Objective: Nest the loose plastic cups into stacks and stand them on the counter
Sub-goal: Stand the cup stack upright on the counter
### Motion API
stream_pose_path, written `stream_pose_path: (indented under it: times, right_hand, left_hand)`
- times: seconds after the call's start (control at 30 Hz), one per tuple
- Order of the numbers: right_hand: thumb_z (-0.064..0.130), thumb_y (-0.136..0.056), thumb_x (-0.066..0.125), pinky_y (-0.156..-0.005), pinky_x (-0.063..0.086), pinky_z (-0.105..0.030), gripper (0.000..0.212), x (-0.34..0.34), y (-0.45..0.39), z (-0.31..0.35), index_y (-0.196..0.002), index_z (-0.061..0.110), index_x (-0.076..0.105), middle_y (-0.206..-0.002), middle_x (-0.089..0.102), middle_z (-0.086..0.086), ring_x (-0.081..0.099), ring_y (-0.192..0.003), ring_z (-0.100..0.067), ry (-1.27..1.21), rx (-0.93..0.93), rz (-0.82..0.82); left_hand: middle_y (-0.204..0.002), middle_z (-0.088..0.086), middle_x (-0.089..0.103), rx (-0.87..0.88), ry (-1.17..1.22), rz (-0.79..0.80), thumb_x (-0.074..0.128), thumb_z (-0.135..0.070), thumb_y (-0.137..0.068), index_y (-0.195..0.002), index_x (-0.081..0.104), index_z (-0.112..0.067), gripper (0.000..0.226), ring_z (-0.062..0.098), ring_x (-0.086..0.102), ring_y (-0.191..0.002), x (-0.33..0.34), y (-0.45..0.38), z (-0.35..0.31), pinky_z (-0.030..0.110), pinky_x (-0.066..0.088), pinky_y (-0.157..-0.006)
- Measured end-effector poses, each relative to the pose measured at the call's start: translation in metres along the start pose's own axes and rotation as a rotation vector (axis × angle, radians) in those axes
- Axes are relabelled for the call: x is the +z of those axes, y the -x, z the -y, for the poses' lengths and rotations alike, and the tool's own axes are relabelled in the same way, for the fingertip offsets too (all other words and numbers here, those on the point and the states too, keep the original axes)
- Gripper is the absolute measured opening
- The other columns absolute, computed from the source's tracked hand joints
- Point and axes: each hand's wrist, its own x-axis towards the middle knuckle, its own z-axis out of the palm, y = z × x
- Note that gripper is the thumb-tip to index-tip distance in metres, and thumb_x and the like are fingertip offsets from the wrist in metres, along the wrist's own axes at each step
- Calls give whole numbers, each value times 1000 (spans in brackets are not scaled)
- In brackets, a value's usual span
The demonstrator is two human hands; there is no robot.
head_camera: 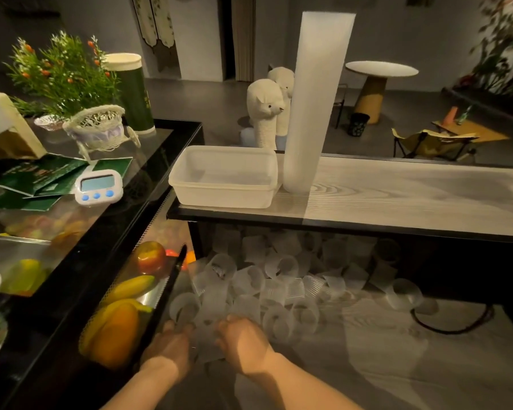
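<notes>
Both hands, left hand [172,344] and right hand [243,341], grip curled among loose translucent plastic cups [279,270] near the lower desk's [427,365] left edge; exact hold cannot be told.

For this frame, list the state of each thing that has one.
tall cup stack: upright on the upper counter
tub: open, empty
loose cups: unstacked, heaped on the lower shelf
left hand: among the cups, grip unclear
right hand: fingers curled among the cups
timer: display unreadable
</notes>
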Motion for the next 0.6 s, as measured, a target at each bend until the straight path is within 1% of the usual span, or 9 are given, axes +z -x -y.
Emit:
stream_pose_path:
  times: [0.1, 0.17, 0.23, 0.3, 0.33, 0.4, 0.43, 0.5, 0.6]
  right_hand:
    - [28, -97, 54, -95, 40, -24, 28, -5, 8, 2, -112, 8, 65, -113, 61, -15, 57, -103, -26, -92, 40, -94]
    - [47, -96, 49, -92, 45, -30, 36, -13, 15, 7, -109, 16, 61, -115, 53, -6, 55, -101, -22, -88, 131, -143]
    - [56, -94, 46, -85, 44, -30, 41, -24, 22, 11, -101, 18, 56, -115, 46, 1, 55, -99, -19, -144, 200, -252]
    - [55, -93, 51, -87, 43, -26, 38, -37, 32, 14, -94, 17, 59, -117, 47, 5, 57, -100, -9, -370, 236, -417]
    - [52, -92, 55, -88, 43, -22, 36, -42, 35, 12, -88, 16, 60, -117, 50, 5, 57, -101, -3, -512, 253, -492]
    - [51, -89, 59, -91, 41, -17, 39, -56, 43, 13, -80, 14, 62, -117, 57, 5, 56, -106, 4, -768, 264, -566]
    - [54, -87, 60, -93, 41, -18, 43, -62, 47, 14, -83, 12, 65, -118, 60, 5, 57, -109, 4, -871, 265, -574]
    - [52, -86, 62, -96, 46, -21, 47, -72, 55, 21, -98, 6, 67, -119, 66, 8, 61, -110, 0, -1024, 227, -563]
    - [34, -93, 60, -95, 50, -23, 29, -79, 60, 31, -109, 10, 69, -115, 71, 5, 65, -109, -7, -1052, 125, -468]
  left_hand:
    - [-135, 5, 36, -9, -11, -20, 54, -47, -78, -140, 33, -44, 65, 32, 49, -124, -6, 3, -1, 41, 45, -101]
    - [-129, 5, 35, -19, 41, -31, 56, -55, -75, -142, 26, -48, 74, 31, 51, -121, -11, 8, 0, 41, 45, -101]
    - [-125, 6, 36, -14, 121, -65, 57, -62, -72, -143, 24, -45, 80, 29, 56, -114, -17, 16, 1, 38, 47, -98]
    - [-122, 8, 49, 48, 202, -152, 62, -63, -71, -142, 26, -37, 83, 27, 59, -107, -23, 24, 3, 35, 50, -90]
    - [-118, 8, 55, 85, 304, -184, 68, -59, -71, -140, 31, -33, 82, 26, 60, -105, -27, 30, 3, 33, 50, -86]
    - [-118, 3, 56, 147, 614, -226, 85, -53, -62, -133, 41, -35, 86, 22, 58, -103, -36, 38, 3, 33, 51, -81]
    - [-118, -2, 56, 185, 756, -197, 89, -54, -55, -128, 43, -37, 88, 18, 58, -103, -41, 43, 1, 33, 54, -80]
    - [-117, -8, 57, 292, 896, -92, 89, -61, -47, -122, 45, -41, 89, 14, 60, -103, -48, 56, -5, 33, 59, -75]
    - [-115, -5, 58, 389, 1018, -46, 87, -66, -46, -117, 48, -42, 84, 18, 64, -100, -52, 69, -16, 33, 61, -69]
